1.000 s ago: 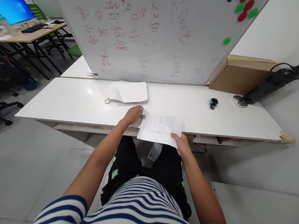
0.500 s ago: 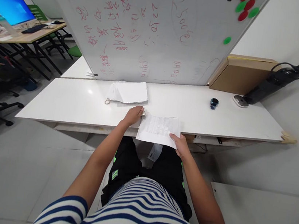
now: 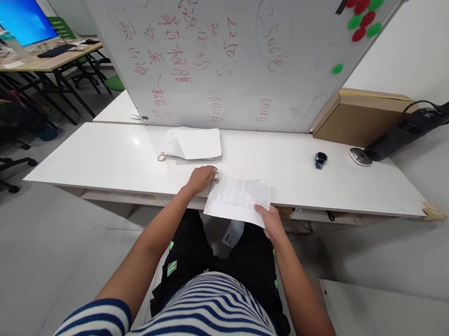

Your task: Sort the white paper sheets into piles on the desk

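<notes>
A printed sheet of paper (image 3: 239, 198) lies at the near edge of the white table (image 3: 106, 155), hanging partly over it. My right hand (image 3: 269, 221) pinches its near right corner. My left hand (image 3: 201, 178) rests on the table at the sheet's left edge, fingers closed around a small metal object (image 3: 216, 175), possibly a clip; I cannot make it out clearly. A stack of white papers (image 3: 192, 143) lies further back, with a small metal ring (image 3: 161, 157) at its left corner.
A whiteboard (image 3: 224, 47) with red writing leans at the table's back. A small blue object (image 3: 320, 158), a cardboard box (image 3: 359, 117) and a black device (image 3: 412, 126) stand at the right. Desks, a monitor (image 3: 20, 19) and chairs fill the left.
My hands and the sheet have stayed nearly in place; the view has tipped a little, so everything sits slightly lower in the frame.
</notes>
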Action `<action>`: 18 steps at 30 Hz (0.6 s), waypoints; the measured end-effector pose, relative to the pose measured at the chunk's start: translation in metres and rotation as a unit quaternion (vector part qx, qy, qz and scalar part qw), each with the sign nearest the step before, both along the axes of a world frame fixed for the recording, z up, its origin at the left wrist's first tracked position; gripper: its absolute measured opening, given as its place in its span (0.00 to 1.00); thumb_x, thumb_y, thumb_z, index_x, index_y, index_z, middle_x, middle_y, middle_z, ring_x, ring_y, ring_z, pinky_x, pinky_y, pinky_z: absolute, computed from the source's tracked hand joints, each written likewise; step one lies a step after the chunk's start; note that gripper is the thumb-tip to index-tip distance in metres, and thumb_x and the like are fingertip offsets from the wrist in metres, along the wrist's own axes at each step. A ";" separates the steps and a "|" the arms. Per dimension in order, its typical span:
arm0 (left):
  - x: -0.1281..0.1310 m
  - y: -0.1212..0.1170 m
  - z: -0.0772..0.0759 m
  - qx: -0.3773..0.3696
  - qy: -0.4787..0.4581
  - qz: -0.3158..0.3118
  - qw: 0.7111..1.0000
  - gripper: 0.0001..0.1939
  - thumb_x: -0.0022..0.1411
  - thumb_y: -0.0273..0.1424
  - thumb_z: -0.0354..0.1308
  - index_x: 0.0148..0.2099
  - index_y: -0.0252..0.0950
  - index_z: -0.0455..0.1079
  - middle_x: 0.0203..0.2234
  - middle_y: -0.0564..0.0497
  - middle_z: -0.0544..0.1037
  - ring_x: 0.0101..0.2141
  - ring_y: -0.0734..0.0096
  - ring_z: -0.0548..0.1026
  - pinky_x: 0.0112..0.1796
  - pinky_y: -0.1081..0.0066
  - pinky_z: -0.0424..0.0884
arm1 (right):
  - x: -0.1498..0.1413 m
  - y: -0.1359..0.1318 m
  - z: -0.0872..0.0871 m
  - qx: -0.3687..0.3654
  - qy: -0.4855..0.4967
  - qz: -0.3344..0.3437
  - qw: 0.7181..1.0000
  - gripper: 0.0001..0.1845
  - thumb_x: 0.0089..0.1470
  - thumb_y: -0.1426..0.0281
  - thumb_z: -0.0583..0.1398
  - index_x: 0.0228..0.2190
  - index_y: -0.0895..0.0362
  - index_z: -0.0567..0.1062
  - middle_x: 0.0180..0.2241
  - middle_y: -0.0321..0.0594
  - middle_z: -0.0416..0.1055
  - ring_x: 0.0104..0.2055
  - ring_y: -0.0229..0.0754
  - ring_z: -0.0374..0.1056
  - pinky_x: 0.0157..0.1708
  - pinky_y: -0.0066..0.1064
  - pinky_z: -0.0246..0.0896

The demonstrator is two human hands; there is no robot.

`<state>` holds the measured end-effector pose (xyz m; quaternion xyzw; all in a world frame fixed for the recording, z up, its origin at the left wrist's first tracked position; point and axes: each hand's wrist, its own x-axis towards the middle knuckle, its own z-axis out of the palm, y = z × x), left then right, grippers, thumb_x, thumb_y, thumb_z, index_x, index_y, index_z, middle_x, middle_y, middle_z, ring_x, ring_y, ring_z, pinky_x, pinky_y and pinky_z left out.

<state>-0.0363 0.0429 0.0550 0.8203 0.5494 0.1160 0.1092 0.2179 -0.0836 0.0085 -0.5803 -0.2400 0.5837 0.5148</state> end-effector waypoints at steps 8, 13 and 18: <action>0.005 -0.004 -0.005 0.039 0.004 0.004 0.999 0.21 0.70 0.36 0.35 0.47 0.40 0.69 0.44 0.48 0.76 0.45 0.59 0.70 0.41 0.63 0.63 | 0.004 0.003 0.002 -0.004 -0.004 0.010 1.000 0.16 0.41 0.69 0.67 0.36 0.59 0.77 0.39 0.43 0.78 0.40 0.47 0.74 0.40 0.35 0.72; 0.006 -0.002 -0.003 0.018 0.007 -0.003 1.000 0.20 0.70 0.35 0.37 0.49 0.40 0.70 0.46 0.48 0.75 0.48 0.60 0.68 0.45 0.62 0.63 | 0.006 0.005 0.008 -0.003 -0.020 0.017 1.000 0.16 0.42 0.68 0.66 0.36 0.59 0.76 0.39 0.43 0.78 0.40 0.47 0.74 0.39 0.34 0.72; 0.008 0.001 0.000 -0.010 0.029 -0.019 0.999 0.21 0.69 0.33 0.37 0.57 0.40 0.65 0.56 0.50 0.69 0.60 0.60 0.56 0.52 0.59 0.60 | 0.006 0.003 0.011 -0.002 -0.062 0.009 0.998 0.17 0.42 0.66 0.66 0.36 0.59 0.76 0.38 0.43 0.78 0.40 0.48 0.74 0.40 0.36 0.72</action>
